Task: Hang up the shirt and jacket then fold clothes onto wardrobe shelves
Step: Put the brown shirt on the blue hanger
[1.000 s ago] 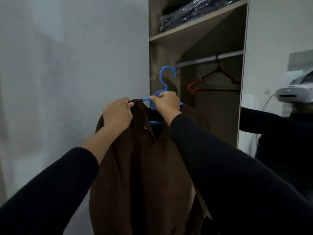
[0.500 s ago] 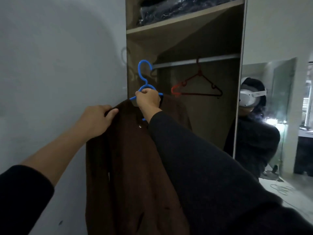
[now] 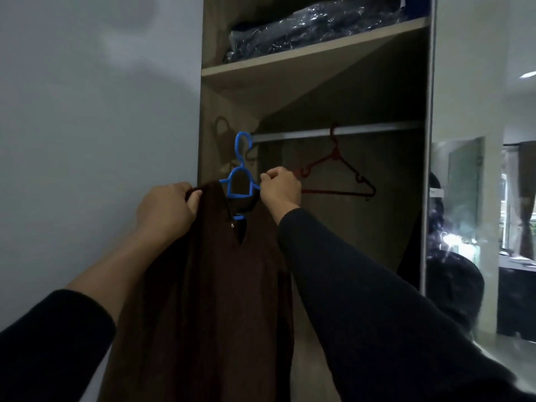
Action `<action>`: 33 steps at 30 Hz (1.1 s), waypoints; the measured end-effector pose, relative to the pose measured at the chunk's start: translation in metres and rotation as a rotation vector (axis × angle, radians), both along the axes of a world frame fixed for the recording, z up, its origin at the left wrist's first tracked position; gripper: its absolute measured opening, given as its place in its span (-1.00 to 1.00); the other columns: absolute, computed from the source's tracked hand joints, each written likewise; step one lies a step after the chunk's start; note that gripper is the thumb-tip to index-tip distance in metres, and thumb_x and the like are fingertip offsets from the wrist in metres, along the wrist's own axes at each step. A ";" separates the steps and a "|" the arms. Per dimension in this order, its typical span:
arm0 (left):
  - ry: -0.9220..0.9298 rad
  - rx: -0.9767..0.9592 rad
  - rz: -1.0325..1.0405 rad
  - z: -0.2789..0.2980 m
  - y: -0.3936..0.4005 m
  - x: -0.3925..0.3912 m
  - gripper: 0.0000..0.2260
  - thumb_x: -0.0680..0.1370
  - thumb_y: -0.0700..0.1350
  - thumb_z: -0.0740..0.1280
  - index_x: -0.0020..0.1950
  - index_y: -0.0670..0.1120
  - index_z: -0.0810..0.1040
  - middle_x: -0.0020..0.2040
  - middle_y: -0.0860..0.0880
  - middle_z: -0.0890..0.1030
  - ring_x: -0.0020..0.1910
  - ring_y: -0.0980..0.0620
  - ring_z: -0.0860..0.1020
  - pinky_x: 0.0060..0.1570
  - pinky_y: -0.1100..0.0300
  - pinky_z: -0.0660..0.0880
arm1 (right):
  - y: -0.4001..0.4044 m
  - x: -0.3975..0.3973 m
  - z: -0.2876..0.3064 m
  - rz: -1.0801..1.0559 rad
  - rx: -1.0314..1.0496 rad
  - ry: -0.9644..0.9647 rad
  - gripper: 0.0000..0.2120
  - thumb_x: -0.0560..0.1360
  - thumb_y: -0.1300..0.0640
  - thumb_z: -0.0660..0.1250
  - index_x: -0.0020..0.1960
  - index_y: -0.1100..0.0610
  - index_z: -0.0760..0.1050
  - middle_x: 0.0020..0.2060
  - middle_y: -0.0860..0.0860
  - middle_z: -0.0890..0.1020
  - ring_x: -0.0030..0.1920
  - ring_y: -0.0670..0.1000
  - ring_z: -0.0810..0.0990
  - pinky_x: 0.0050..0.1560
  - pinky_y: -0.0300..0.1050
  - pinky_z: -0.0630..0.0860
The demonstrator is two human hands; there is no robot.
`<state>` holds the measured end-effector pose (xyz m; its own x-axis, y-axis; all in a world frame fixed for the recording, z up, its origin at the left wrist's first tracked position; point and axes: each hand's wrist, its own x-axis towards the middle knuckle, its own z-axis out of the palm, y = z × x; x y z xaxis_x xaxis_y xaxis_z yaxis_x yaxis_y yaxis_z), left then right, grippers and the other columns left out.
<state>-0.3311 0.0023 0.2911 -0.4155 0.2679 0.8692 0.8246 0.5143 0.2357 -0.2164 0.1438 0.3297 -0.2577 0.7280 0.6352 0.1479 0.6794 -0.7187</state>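
In front of the wardrobe: a person held a brown jacket (image 3: 208, 285) up on a blue hanger (image 3: 239, 181).
Left hand: the left hand (image 3: 166, 210) had its fingers curled round the jacket's shoulder, just left of the blue hanger.
Right hand: the right hand (image 3: 280, 188) pinched the jacket's other shoulder at the blue hanger's right arm.
Jacket: it hung straight down from both grips, its collar open below the blue hanger's neck.
Blue hanger: its hook stood just left of the end of the wardrobe rail (image 3: 336, 132); I could not tell whether it touched the rail.
Red hanger: a bare red hanger (image 3: 336, 175) hung on the rail, right of the blue hanger.
Shelf: above the rail, a shelf (image 3: 313, 55) carried a dark bundle wrapped in clear plastic (image 3: 307, 27).
Mirror: right of the wardrobe, a mirror (image 3: 475, 227) showed the room.
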 end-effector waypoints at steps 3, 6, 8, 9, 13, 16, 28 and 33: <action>-0.004 0.032 -0.002 0.013 0.031 -0.009 -0.72 0.60 0.03 0.17 -0.02 -0.12 0.56 -0.15 -0.17 0.62 -0.13 -0.21 0.56 -0.24 0.11 0.47 | 0.030 -0.004 0.005 -0.062 0.002 -0.038 -0.65 0.56 -0.03 0.22 0.33 -0.01 0.39 0.30 0.11 0.42 0.33 0.14 0.32 0.29 0.06 0.35; 0.001 0.065 -0.013 0.027 0.063 -0.012 -0.73 0.60 0.03 0.17 -0.01 -0.11 0.56 -0.13 -0.16 0.61 -0.11 -0.20 0.56 -0.24 0.12 0.45 | 0.055 -0.010 0.011 -0.124 -0.023 -0.057 -0.59 0.57 -0.08 0.19 0.40 -0.08 0.30 0.35 0.15 0.33 0.35 0.17 0.26 0.32 0.11 0.28; 0.003 0.083 -0.023 0.034 0.084 -0.013 -0.73 0.60 0.03 0.17 -0.01 -0.11 0.56 -0.10 -0.15 0.61 -0.07 -0.21 0.55 -0.26 0.14 0.39 | 0.067 -0.014 0.016 -0.163 -0.027 -0.053 -0.58 0.57 -0.11 0.17 0.42 -0.10 0.27 0.36 0.16 0.31 0.36 0.18 0.23 0.32 0.12 0.23; -0.001 0.096 -0.029 0.038 0.094 -0.013 -0.74 0.60 0.02 0.17 -0.01 -0.11 0.56 -0.09 -0.16 0.61 -0.06 -0.21 0.55 -0.26 0.14 0.38 | 0.073 -0.016 0.018 -0.177 -0.028 -0.048 -0.57 0.57 -0.12 0.16 0.42 -0.10 0.27 0.37 0.16 0.31 0.37 0.18 0.23 0.33 0.13 0.22; -0.032 0.125 -0.088 0.046 0.130 -0.018 -0.75 0.60 0.02 0.17 -0.04 -0.10 0.55 -0.12 -0.12 0.60 -0.11 -0.17 0.56 -0.26 0.13 0.43 | 0.092 -0.020 0.027 -0.216 -0.054 -0.033 -0.58 0.56 -0.13 0.18 0.38 -0.07 0.35 0.35 0.17 0.39 0.40 0.20 0.23 0.34 0.13 0.20; -0.061 0.129 -0.130 0.052 0.154 -0.021 -0.75 0.60 0.03 0.18 -0.03 -0.10 0.55 -0.12 -0.10 0.61 -0.13 -0.13 0.57 -0.20 0.10 0.51 | 0.102 -0.020 0.031 -0.203 -0.090 -0.002 -0.65 0.55 -0.10 0.20 0.28 -0.01 0.43 0.30 0.17 0.44 0.37 0.22 0.26 0.28 0.07 0.26; -0.118 0.126 -0.221 0.063 0.193 -0.037 -0.76 0.60 -0.02 0.18 0.00 -0.14 0.56 -0.04 -0.18 0.61 -0.03 -0.19 0.55 -0.23 0.11 0.35 | 0.132 -0.040 0.035 -0.054 -0.134 -0.159 -0.60 0.58 -0.12 0.11 0.37 -0.03 0.37 0.33 0.10 0.44 0.32 0.17 0.39 0.23 -0.05 0.36; -0.106 0.107 -0.252 0.067 0.192 -0.042 -0.75 0.60 -0.01 0.17 0.03 -0.12 0.56 -0.05 -0.17 0.60 -0.03 -0.19 0.55 -0.23 0.11 0.38 | 0.139 -0.038 0.035 -0.067 -0.122 -0.099 -0.66 0.60 0.00 0.16 0.29 0.17 0.40 0.21 0.14 0.53 0.21 0.18 0.51 -0.04 -0.13 0.35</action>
<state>-0.3731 0.1947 0.3585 -0.4375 0.2832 0.8535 0.8911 0.2641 0.3691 -0.2543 0.2829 0.3645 -0.2629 0.8158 0.5152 0.2645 0.5744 -0.7746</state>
